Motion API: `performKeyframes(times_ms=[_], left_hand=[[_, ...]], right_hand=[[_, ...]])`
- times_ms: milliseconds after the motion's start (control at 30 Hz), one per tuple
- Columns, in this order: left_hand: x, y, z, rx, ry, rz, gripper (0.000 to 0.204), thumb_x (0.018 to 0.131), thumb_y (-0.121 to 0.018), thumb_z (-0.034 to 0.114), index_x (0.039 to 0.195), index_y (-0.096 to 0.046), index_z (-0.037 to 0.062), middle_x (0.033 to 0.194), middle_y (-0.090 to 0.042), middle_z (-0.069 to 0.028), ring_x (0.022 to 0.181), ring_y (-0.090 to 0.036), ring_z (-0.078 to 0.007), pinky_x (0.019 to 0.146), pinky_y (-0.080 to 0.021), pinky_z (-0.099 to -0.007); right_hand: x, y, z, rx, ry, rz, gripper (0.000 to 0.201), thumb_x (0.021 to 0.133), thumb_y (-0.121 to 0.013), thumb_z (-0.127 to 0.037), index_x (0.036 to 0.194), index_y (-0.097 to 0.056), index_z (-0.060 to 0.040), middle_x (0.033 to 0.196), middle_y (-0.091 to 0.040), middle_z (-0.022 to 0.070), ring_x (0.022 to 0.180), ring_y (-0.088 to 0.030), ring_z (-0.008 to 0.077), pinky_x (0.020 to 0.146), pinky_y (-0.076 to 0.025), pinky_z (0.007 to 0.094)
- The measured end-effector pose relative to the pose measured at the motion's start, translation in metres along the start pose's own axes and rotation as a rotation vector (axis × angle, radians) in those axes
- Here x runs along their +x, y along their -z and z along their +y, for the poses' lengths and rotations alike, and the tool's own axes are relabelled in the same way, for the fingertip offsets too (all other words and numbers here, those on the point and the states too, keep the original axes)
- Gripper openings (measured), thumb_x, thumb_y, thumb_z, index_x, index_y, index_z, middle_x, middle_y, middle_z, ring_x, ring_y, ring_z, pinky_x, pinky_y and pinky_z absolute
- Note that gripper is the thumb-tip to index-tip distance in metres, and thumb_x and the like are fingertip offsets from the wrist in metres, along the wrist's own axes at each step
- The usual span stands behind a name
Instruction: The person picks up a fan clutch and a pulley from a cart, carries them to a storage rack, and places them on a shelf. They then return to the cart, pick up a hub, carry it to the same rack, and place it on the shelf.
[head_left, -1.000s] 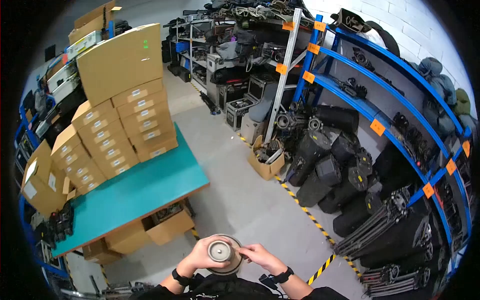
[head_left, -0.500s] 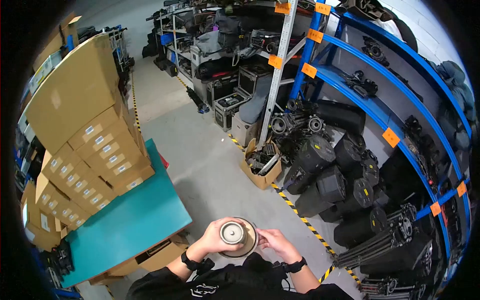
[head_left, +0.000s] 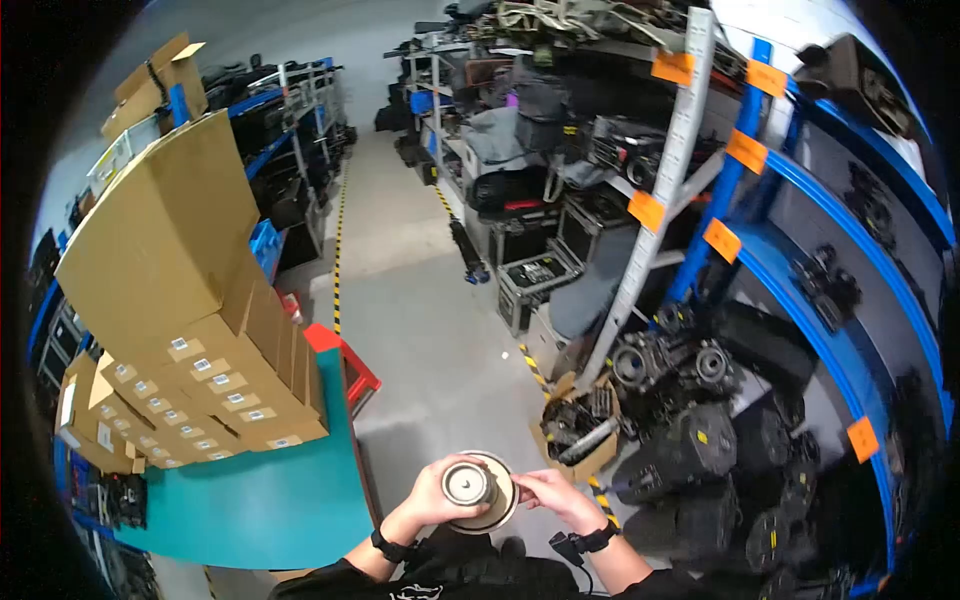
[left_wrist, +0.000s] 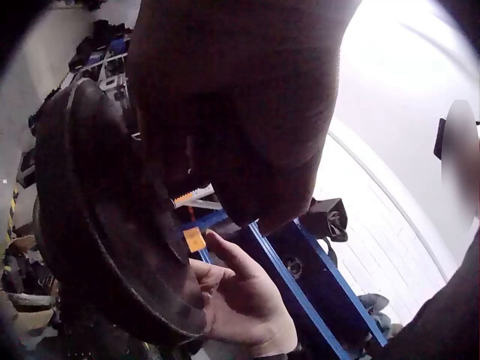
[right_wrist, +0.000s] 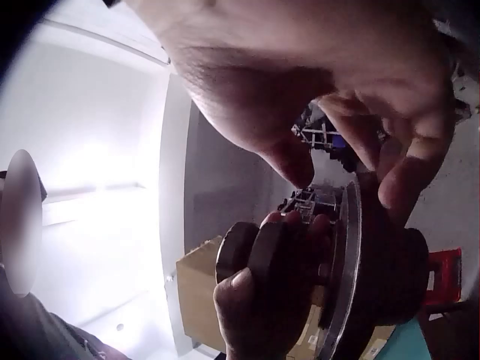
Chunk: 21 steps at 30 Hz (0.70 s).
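Head view first, from left to right: a teal table (head_left: 260,500) carries stacked cardboard boxes (head_left: 200,390), packed tight against one another so the pile stands without sliding. Beyond its right corner the grey floor aisle (head_left: 420,300) runs away between the racks.

At the bottom middle the person holds a round metal part (head_left: 478,490) — a pale disc with a stubby cylinder rising from its centre — out in front of the chest, above the floor and just off the table's edge. The left hand (head_left: 432,492) wraps its fingers around the cylinder, which serves as a handle and probably keeps the disc steady. The right hand (head_left: 548,494) meets the disc's rim from the other side; in the right wrist view its fingers (right_wrist: 401,180) pinch that thin edge, a grip that seems suited to turning or aligning the part. In the left wrist view the disc (left_wrist: 105,225) shows dark and edge-on.

Further right, an open carton of parts (head_left: 578,435) sits on the floor at the foot of the blue shelving (head_left: 800,290), beside black equipment cases (head_left: 720,450).
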<state>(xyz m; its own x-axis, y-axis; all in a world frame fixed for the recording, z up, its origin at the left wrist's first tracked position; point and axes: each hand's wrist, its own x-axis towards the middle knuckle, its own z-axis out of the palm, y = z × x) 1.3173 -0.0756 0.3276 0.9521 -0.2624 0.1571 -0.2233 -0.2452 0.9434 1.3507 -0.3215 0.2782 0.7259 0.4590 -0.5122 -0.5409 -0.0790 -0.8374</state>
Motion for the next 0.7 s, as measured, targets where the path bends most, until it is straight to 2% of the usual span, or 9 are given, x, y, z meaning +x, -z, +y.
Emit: performKeyframes(times_ms=[167,300,533,700], left_hand=[[0.075,0.054,-0.047,0.002,0.073,0.140,0.061,0.060,-0.091,0.025,0.112,-0.065,0.0047,0.109,-0.070,-0.0082,0.104,-0.067,-0.0182,0.095,-0.051,-0.0337],[0.142,0.113,-0.088,0.001,0.120,0.206,0.064,0.059,-0.092,0.022,0.113,-0.063,0.0035,0.111,-0.070,-0.0087,0.106,-0.066,-0.0179,0.096,-0.051,-0.0347],[0.263,0.235,-0.137,0.075,0.126,0.329,0.062,0.060,-0.091,0.022,0.113,-0.064,0.0052,0.110,-0.070,-0.0078,0.105,-0.066,-0.0178,0.095,-0.051,-0.0338],[0.341,0.320,-0.164,0.067,0.168,0.430,0.062,0.060,-0.091,0.023,0.112,-0.064,0.0040,0.112,-0.069,-0.0087,0.104,-0.066,-0.0175,0.095,-0.051,-0.0334]], right_hand=[[0.123,0.014,-0.058,-0.047,-0.052,-0.107,0.033,0.096,-0.064,-0.036,0.101,-0.072,-0.0053,0.088,-0.070,0.0000,0.077,-0.063,0.0076,0.068,-0.050,0.0231],[0.227,0.014,-0.113,-0.135,-0.043,-0.198,0.034,0.095,-0.065,-0.038,0.100,-0.072,-0.0047,0.088,-0.070,-0.0002,0.077,-0.062,0.0074,0.068,-0.049,0.0232],[0.403,-0.016,-0.244,-0.349,-0.085,-0.237,0.036,0.094,-0.066,-0.039,0.104,-0.074,-0.0065,0.089,-0.070,-0.0002,0.079,-0.061,0.0079,0.068,-0.048,0.0242],[0.519,-0.034,-0.313,-0.401,-0.040,-0.296,0.037,0.094,-0.064,-0.039,0.106,-0.074,-0.0054,0.090,-0.070,0.0000,0.076,-0.060,0.0073,0.067,-0.047,0.0232]])
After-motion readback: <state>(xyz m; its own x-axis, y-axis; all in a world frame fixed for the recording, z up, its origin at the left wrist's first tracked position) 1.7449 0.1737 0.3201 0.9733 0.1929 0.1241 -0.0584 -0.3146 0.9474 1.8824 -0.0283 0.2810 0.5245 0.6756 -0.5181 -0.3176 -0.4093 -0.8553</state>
